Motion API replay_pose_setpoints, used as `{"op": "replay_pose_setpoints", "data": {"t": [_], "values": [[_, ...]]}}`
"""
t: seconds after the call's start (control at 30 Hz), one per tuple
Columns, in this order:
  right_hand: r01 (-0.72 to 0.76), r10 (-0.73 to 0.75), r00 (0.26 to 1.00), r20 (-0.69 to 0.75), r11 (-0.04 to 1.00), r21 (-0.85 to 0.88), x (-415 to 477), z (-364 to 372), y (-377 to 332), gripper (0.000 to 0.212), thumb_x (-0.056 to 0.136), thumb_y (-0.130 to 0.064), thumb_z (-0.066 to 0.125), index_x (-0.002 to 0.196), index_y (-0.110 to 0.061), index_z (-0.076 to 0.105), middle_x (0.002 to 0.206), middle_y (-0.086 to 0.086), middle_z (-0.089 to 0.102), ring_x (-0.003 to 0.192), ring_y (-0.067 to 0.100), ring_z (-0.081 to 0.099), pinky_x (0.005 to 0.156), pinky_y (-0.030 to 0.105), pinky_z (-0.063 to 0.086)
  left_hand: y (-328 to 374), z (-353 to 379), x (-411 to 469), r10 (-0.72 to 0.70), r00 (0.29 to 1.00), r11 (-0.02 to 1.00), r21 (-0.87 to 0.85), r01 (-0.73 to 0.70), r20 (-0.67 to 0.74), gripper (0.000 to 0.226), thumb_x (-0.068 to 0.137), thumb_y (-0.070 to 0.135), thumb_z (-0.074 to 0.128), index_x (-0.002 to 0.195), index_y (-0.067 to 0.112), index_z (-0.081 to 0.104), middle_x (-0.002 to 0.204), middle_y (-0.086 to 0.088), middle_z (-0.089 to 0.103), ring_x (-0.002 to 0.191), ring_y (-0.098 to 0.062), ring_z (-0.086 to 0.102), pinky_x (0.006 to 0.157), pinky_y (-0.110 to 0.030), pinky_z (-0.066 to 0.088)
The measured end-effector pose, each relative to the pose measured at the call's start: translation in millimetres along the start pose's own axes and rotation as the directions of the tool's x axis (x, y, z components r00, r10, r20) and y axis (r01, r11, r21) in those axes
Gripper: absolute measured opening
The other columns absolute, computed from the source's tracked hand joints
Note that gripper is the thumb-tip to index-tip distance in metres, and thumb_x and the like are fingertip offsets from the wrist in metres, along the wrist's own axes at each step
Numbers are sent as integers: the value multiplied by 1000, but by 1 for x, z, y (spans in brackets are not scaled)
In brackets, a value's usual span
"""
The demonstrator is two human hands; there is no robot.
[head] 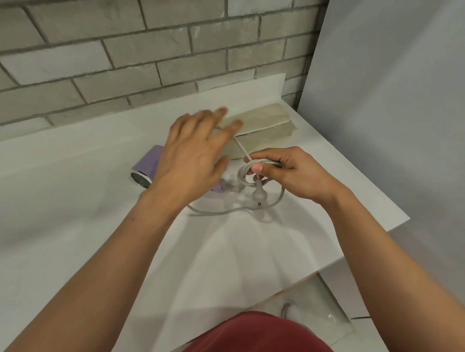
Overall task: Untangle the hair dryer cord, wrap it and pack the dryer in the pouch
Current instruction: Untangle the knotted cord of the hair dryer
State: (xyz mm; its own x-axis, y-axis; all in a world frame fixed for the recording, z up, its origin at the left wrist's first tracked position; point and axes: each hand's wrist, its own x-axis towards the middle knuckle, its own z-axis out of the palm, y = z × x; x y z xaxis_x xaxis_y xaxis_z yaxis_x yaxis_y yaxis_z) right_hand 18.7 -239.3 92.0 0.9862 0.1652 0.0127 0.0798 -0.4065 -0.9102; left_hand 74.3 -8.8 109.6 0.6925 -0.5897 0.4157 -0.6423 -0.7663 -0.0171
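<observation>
While right hand (287, 173) pinches coiled, smooth cord (243, 175), left hand (192, 159) hovers.

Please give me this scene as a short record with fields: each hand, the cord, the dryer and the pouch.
left hand: fingers spread, blurred, above the hair dryer; no grip visible
right hand: pinches the coiled cord; the plug hangs below
cord: partly coiled, one loose part lies on the counter
hair dryer: purple, lying on the counter
pouch: beige, flat, behind the hands; dryer not inside
</observation>
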Motion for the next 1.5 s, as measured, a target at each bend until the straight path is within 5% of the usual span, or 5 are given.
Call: {"op": "replay_pose_setpoints", "data": {"t": [0.27, 0.43, 0.87, 1.1, 1.5], "values": [[19, -12, 990, -141, 999, 43, -3, -5, 11, 22, 103, -28, 66, 121, -24, 77, 109, -10, 78, 97, 12, 73, 90, 22, 57, -13, 4, -7, -344, 939, 887, -328, 325, 2, 26, 107, 38, 49, 112, 22, 68, 93, 1, 71, 88, -26, 63, 69, -34, 40], [-23, 41, 972, -229, 996, 81, -6, -8, 18, 20, 103, -28, 67, 118, -21, 76, 109, -9, 77, 94, 11, 77, 76, 20, 58, -39, 16, -32, -519, 853, 651, -621, 437, 56, 17, 105, 37, 55, 106, 29, 70, 87, 6, 71, 81, -17, 64, 76, -29, 50], [-108, 154, 945, -287, 979, 171, 2, -3, 27, 15, 104, -26, 64, 112, -22, 76, 83, -8, 73, 82, 12, 74, 75, 22, 58, -23, 76, -100, -176, 766, 676, -490, 551, 619, 16, 103, 36, 59, 101, 34, 75, 72, 10, 70, 69, -4, 62, 76, -29, 52], [-74, 107, 975, -194, 982, 173, 3, -2, 22, 17, 102, -25, 68, 115, -25, 78, 107, -7, 77, 98, 19, 73, 88, 28, 59, 1, 98, -102, -263, 805, 917, -122, 380, 532, 35, 100, 45, 58, 131, 31, 67, 119, 2, 63, 113, -25, 58, 90, -37, 50], [144, -158, 986, -55, 968, -206, 8, -1, 9, 28, 93, -26, 79, 116, -41, 76, 98, -1, 59, 90, 9, 62, 80, 15, 47, 28, 22, -13, -119, 979, 676, -709, 202, 166, 37, 98, 27, 69, 134, 25, 64, 113, 7, 72, 100, -6, 69, 86, -27, 57]]}}
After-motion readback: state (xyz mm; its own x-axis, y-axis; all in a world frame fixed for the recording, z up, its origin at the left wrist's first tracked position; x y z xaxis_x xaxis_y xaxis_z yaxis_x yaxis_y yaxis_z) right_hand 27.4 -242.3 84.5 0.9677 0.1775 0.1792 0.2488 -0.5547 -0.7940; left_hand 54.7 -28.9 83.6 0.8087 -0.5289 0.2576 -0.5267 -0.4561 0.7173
